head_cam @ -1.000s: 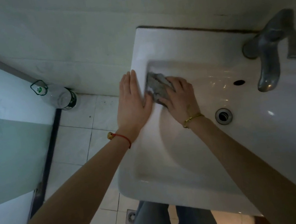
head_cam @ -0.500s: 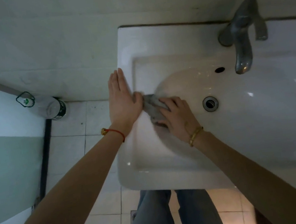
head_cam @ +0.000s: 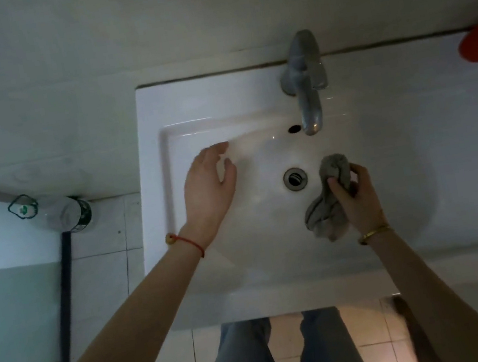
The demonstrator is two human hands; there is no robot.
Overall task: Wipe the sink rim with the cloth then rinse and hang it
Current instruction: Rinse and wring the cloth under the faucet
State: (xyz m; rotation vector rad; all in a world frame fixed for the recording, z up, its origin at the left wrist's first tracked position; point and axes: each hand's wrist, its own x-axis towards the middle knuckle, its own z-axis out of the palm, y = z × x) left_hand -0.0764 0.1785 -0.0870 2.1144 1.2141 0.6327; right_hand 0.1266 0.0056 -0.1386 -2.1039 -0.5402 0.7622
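Dim tiled bathroom, white ceramic sink rim (head_cam: 282, 302) nearest me, my right hand (head_cam: 355, 193) pinching the bunched grey cloth (head_cam: 327, 213) over the basin beside the round metal drain (head_cam: 295, 178), my left hand (head_cam: 211, 190) empty with fingers loosely spread, grey metal tap (head_cam: 305, 82) beyond.

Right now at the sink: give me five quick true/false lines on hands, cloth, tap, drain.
1. The right hand grips the cloth. True.
2. The left hand presses the cloth on the rim. False: it is open and empty, over the basin's left side.
3. Water runs from the tap. False: no stream shows.
4. The cloth is bunched, just right of the drain. True.
5. A plug covers the drain. False: it is open.
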